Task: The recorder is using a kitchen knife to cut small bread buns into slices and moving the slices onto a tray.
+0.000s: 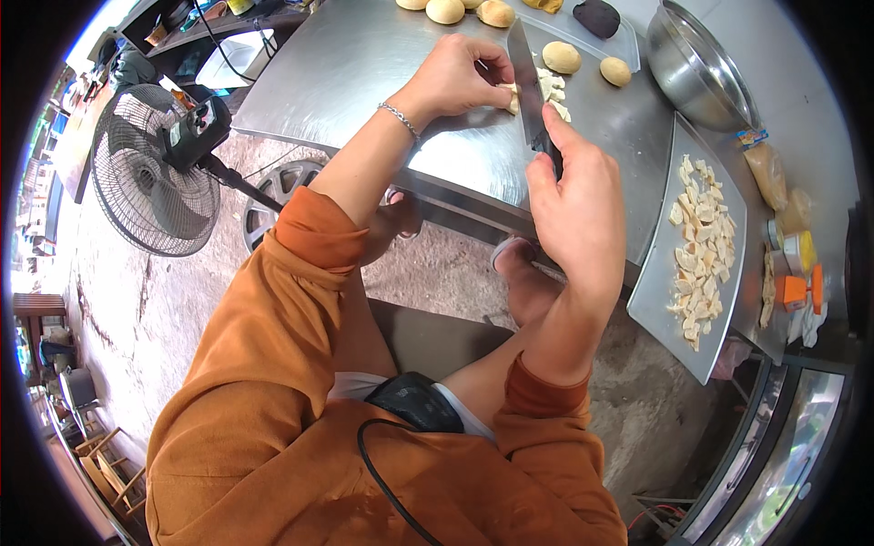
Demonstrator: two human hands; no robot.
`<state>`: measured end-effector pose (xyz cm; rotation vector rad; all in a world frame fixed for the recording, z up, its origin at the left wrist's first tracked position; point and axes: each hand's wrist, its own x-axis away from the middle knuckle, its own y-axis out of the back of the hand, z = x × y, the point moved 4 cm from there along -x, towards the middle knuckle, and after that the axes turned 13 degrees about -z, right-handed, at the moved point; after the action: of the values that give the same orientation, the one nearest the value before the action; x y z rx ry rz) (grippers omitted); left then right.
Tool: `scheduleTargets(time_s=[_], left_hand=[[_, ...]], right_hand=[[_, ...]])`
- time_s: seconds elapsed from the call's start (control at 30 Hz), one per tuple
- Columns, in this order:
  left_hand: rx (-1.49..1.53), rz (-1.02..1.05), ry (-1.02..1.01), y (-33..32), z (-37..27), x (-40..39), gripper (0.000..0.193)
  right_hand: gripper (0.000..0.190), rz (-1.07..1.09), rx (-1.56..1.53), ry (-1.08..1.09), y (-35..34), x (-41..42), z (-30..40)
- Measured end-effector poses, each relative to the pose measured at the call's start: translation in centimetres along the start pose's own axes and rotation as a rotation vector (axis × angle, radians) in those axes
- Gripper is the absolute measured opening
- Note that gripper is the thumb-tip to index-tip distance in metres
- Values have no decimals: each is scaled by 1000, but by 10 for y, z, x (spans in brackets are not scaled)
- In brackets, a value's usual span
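My right hand [580, 184] grips the dark handle of a broad-bladed kitchen knife [527, 85], its blade pointing away from me. Left of the blade, my left hand [457, 75] holds a pale piece of bread [512, 99] against the steel table [471, 160] between thumb and fingers. Cut bread pieces [552, 85] lie just right of the blade. Whole round buns sit farther back, one [562, 57] near the cut pieces and another [615, 71] to its right. More buns [445, 10] stand at the table's far edge.
A metal tray [655, 300] of bread pieces [702, 252] is at the right, below a large steel bowl [703, 65]. A clear plastic lid [628, 44] bears a dark bun [597, 18]. Bagged goods [766, 174] lie along the right. A fan [156, 170] stands left.
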<state>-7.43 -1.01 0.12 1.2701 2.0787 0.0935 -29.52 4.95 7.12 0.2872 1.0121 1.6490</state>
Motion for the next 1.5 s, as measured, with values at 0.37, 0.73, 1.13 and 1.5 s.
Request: scheduleTargets(time_s=[0.37,0.73,1.13,1.5], left_hand=[[44,21,38,-6,3,0,21],[24,42,-7,-7,3,0,20],[22,18,2,-7,1,0,21],[42,56,7,-5,1,0,21]], right_hand=[[52,-66,-45,54,-17,-9,-9],[53,-49,-66,66,-33,-26,-20],[49,-100,164,220,-46,-26,-3],[47,-30,47,154,-50,-47,-10]])
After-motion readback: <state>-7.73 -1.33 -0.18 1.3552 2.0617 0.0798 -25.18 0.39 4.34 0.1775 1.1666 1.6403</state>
